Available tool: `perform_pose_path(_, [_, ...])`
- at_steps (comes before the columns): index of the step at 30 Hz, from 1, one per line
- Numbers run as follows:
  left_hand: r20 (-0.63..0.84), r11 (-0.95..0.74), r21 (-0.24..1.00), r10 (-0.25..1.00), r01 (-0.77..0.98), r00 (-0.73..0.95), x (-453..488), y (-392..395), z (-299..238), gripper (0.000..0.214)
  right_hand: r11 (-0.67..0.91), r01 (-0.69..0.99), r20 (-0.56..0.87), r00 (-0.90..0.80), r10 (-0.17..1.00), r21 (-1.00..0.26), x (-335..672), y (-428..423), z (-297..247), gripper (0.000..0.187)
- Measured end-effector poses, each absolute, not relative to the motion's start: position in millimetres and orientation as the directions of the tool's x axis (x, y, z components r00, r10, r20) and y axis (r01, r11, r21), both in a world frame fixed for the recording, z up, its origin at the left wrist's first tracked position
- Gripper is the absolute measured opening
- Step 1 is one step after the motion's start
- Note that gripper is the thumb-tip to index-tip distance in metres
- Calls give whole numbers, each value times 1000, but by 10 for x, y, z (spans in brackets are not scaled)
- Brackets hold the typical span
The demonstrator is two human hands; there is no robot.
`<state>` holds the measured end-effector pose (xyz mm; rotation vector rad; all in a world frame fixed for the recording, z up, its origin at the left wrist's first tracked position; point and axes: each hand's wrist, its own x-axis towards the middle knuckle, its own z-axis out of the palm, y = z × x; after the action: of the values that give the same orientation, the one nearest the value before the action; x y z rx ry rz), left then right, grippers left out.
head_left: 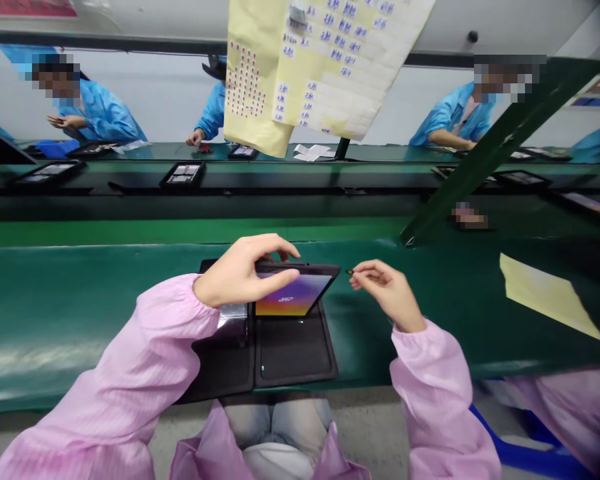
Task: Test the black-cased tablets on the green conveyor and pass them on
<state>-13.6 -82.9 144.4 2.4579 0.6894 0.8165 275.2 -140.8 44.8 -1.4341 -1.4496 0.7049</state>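
While the left hand point(240, 273) clamps the tablet point(293, 295) by its top edge, fingers curled over the dark frame and thumb lying across the front, the tablet tilts above a black tray point(295, 353). Whether its lower edge touches the tray cannot be told. The right hand point(387, 295) pinches a tiny dark part point(349, 272) between thumb and forefinger, its tip just beside the tablet's upper right corner with a narrow gap between them. Both arms reach forward in gathered pink sleeves point(145, 360). The matte tray, with its rounded recess, sits on a glossy green belt point(80, 300), whose front edge runs close to the person's lap. A yellow sheet point(545, 297) lies well to the right. Farther off, black trays point(183, 177) line a bench, and co-workers point(105, 113) in blue smocks work beyond a hanging label sheet point(320, 67).
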Motion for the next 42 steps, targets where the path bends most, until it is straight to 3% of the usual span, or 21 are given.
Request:
perform_pose_path(4, [550, -829, 499, 529, 253, 646, 13, -916, 1394, 18, 424, 472, 514, 74, 855, -773, 2511, -1522, 1129, 19])
perform_pose_path(9, [728, -809, 556, 585, 192, 357, 67, -912, 1187, 17, 593, 558, 620, -169, 766, -581, 2157, -1476, 1580, 20])
perform_pose_path(12, [796, -823, 548, 568, 146, 212, 102, -887, 1134, 16, 612, 514, 597, -221, 772, -601, 2019, -1380, 1653, 19])
perform_pose_path(16, [837, -848, 519, 530, 106, 139, 198, -867, 1101, 15, 577, 420, 541, -215, 813, -700, 1940, -1324, 1675, 26])
perform_pose_path(21, [787, -788, 612, 615, 67, 42, 225, -917, 1057, 15, 520, 384, 498, -164, 851, -762, 1880, -1397, 1635, 19])
perform_pose_path(32, [833, -833, 553, 553, 11, 38, 173, -995, 1043, 9, 566, 457, 561, -163, 812, -686, 1683, -1523, 1457, 11])
perform_pose_path(42, [860, -860, 510, 510, 21, 15, 165, -1000, 1027, 9, 578, 541, 547, -240, 802, -611, 1648, -1539, 1474, 15])
